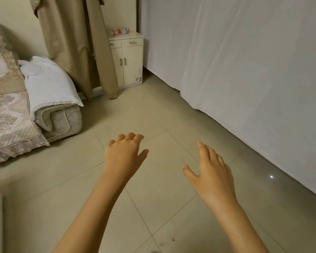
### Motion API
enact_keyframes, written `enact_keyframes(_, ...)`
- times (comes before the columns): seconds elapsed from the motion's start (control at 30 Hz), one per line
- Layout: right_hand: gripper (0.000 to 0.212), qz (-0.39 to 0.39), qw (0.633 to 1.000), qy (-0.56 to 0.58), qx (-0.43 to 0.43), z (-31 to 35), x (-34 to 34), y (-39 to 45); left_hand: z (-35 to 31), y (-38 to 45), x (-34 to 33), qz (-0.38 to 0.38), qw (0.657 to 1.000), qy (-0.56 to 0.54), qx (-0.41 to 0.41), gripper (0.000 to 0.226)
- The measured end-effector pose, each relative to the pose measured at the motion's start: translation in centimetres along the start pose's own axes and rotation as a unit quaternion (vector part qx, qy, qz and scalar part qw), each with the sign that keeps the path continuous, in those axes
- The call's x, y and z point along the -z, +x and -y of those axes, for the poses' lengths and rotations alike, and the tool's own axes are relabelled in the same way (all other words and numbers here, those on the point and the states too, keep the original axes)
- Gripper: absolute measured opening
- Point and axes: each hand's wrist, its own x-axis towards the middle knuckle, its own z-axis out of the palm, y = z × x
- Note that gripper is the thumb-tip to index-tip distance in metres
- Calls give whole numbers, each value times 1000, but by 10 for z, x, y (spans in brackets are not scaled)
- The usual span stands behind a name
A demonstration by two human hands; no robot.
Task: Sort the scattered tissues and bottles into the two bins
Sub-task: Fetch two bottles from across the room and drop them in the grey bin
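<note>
Now we hold our left hand (pixel 125 155) and right hand (pixel 211 173) over the tiled floor (pixel 162 114), fingers released, grasping nothing.

Pale beige floor tiles (pixel 153 114) run to a white curtain (pixel 244 61) along the right. A small cream cabinet (pixel 129 61) stands in the far corner beside beige drapes (pixel 77 42); a sofa (pixel 11 121) (patterned cover, white cloth on its arm) sits left.

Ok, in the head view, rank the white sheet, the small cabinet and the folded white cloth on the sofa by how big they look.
1. white sheet, by far.
2. folded white cloth and small cabinet look about alike; the cabinet stands farther away, so no ranking.
</note>
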Motion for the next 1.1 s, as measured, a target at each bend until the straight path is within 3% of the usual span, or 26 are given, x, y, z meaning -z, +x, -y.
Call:
enact_keyframes(0.8,59,70,983,58,157,47,-74,461,67,360,-59,-20,985,24,170,44)
enact_keyframes(1.1,58,85,979,80,166,62,-101,598,91,492,-83,-20,980,-3,197,45)
